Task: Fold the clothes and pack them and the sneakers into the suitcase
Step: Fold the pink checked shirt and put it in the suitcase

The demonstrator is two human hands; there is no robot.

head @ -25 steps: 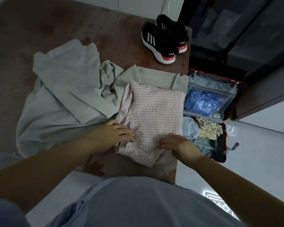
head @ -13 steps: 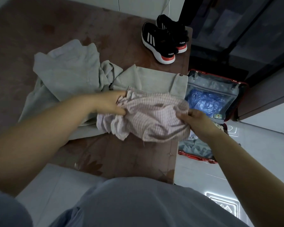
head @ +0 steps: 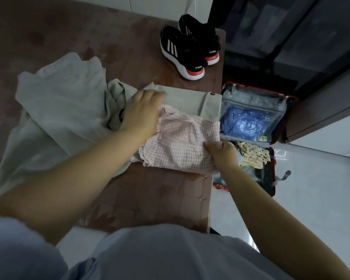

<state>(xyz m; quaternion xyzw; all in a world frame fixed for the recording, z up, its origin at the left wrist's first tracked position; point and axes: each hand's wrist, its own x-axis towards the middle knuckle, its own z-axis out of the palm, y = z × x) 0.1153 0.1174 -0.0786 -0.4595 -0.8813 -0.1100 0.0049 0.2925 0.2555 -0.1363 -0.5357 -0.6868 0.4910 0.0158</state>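
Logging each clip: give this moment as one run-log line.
stage: packing pink checked shirt | left hand: on shirt | right hand: gripping shirt edge | black sneakers: unpacked | red suitcase: open

The pink checked garment (head: pixel 182 142) is thin, crinkled woven cloth. The grey-green clothes (head: pixel 59 110) look soft, matt and rumpled. The sneakers (head: pixel 187 49) have black matt fabric uppers and smooth white rubbery soles. The suitcase (head: pixel 279 110) has grey cloth lining; inside, a glossy, wrinkled blue plastic bag (head: pixel 245 122). The floor (head: pixel 315 188) is shiny and smooth.
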